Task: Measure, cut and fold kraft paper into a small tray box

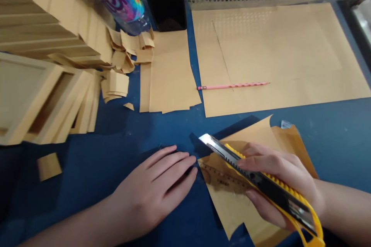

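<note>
Head view of paper cutting on a blue surface (174, 123): the step in hand appears to be a pause between cuts, with the blade out and the edge guide in place. Largest of the stock, a broad brown sheet (290, 54) lies at the far right and bears one slanting dark line, drawn or cut, which cannot be told. Folded brown forms (55, 19) stand piled at the far left. Nearer the person, an irregular paper piece (232, 208) lies partly under the right hand (278, 177); smaller sheets (171, 69) are stacked left of the broad sheet, near a bottle (124, 0). The left hand (155, 189) rests palm down, its fingers extended and close together, with nothing visible in its hold; its underside is hidden. The right hand is closed around a yellow-and-black utility knife (265, 189), thumb below and fingers above, the blade pointing away and leftward, seemingly raised. Beneath the knife, a clear ruler (223, 175) lies on the irregular piece. A further cut would call for the left hand to press the ruler steady, fingertips clear of the blade. Smallest are a pink pencil (234, 86) across the broad sheet's left edge and assorted scraps (116, 85).
</note>
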Demonstrator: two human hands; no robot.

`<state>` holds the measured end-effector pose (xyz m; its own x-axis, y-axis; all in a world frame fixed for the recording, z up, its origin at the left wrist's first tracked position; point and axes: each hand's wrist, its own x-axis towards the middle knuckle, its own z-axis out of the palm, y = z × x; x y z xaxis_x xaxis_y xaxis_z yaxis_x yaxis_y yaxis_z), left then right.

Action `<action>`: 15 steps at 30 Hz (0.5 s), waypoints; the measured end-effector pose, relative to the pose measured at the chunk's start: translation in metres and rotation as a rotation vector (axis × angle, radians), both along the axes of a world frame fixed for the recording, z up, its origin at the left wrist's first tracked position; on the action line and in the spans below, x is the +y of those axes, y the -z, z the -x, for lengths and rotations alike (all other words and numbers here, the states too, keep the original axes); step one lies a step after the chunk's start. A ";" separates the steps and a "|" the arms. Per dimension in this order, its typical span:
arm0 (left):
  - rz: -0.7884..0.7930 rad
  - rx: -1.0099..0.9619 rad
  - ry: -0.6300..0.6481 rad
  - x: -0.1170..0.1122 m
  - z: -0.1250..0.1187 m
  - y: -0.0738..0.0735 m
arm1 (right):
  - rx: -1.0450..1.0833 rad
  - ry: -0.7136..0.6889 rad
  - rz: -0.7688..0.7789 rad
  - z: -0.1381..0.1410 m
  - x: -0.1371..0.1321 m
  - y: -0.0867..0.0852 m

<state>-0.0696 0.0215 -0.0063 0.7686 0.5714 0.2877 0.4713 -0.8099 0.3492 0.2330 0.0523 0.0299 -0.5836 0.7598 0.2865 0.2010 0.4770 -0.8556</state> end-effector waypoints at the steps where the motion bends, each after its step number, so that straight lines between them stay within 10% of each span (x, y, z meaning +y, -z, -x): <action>1: -0.004 0.007 0.003 0.000 0.000 0.000 | 0.000 0.008 0.009 0.000 0.000 0.000; 15: -0.023 0.026 0.004 -0.004 0.002 0.001 | 0.007 0.017 0.014 0.003 0.005 0.001</action>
